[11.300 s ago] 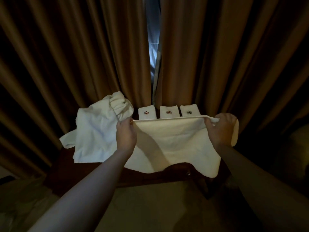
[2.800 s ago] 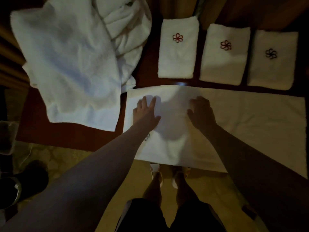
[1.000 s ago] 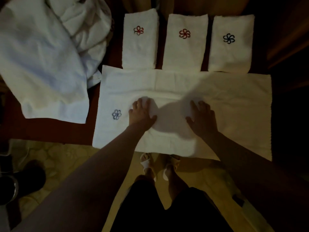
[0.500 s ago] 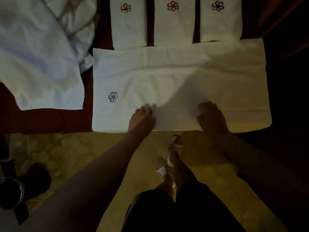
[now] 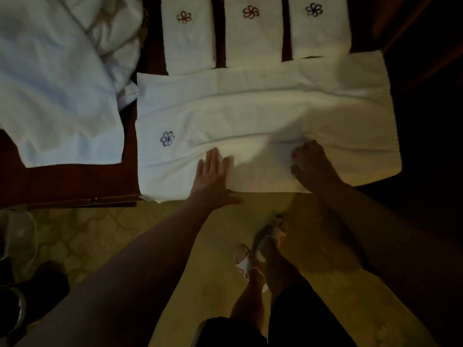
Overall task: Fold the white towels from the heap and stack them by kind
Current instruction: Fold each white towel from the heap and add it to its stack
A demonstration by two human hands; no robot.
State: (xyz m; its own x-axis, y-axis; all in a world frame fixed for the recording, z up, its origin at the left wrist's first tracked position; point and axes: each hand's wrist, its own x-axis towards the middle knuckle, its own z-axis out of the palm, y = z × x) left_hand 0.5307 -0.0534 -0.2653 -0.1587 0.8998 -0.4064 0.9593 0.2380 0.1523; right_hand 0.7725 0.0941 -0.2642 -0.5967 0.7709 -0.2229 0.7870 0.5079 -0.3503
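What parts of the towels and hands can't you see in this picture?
- Head view: the heap runs off the top and left edges.
- The three folded towels are cut off by the top edge.
- The right hand lies in shadow, so its grip on the spread towel is unclear.
- The left hand hides the towel's edge beneath it.

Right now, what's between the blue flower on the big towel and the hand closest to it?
Only bare white towel between the blue flower and left hand, seen in the head view.
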